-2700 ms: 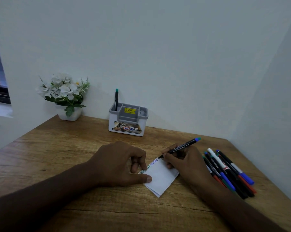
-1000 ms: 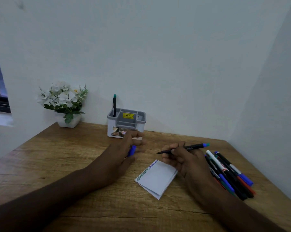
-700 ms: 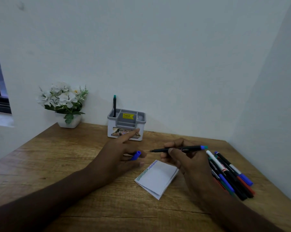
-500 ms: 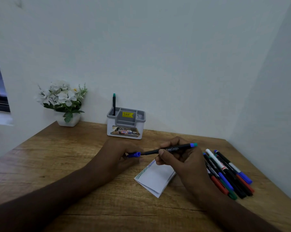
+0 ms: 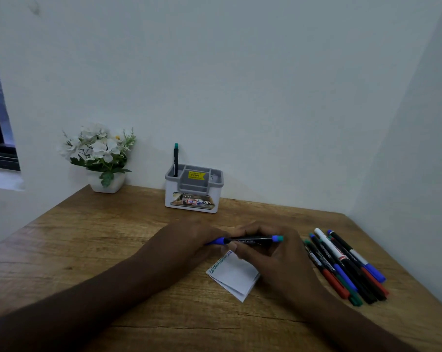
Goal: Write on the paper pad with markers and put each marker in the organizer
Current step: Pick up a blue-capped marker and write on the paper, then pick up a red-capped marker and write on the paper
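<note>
Pressing the cap [image 5: 218, 241] back on with my left hand [image 5: 197, 240], right hand [image 5: 265, 252] gripping the marker [image 5: 251, 240]; writing done, organizer [image 5: 194, 189] next.

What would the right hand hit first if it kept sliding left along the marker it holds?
Probably the left hand, which holds the blue cap on the marker that the right hand grips.
</note>
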`<control>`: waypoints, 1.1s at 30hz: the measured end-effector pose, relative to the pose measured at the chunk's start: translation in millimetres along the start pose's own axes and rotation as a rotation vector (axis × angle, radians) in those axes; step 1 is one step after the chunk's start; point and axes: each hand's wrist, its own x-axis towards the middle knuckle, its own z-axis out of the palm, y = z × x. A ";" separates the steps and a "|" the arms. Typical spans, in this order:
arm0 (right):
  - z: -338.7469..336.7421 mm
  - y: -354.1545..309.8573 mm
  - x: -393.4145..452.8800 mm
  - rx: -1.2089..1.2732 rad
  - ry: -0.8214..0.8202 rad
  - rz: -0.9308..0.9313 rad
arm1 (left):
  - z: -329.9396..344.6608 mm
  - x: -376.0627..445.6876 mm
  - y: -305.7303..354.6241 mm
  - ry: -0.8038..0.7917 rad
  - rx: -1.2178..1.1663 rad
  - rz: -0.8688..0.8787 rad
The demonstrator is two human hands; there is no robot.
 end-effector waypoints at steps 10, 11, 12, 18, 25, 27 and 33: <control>8.0 13.4 1.3 -0.054 0.117 0.078 | 11.5 1.2 13.3 0.033 0.046 -0.068; 8.3 10.7 1.6 -0.053 0.112 0.068 | 11.3 1.3 12.9 0.031 0.018 -0.079; 8.3 7.1 2.3 -0.054 0.095 0.058 | 12.1 1.2 11.6 0.039 -0.024 -0.084; 11.9 6.9 7.2 0.008 0.111 0.095 | 14.5 -5.3 0.4 0.099 -0.076 -0.127; -0.5 6.7 55.7 0.139 0.363 0.121 | -2.9 -14.2 -15.8 -0.027 -0.017 0.050; 1.1 3.7 81.1 0.078 0.407 0.078 | -4.5 -12.9 -21.1 -0.066 0.017 0.088; 22.5 1.7 171.2 -0.205 0.368 -0.066 | -1.5 -8.0 -30.0 -0.109 -0.036 0.101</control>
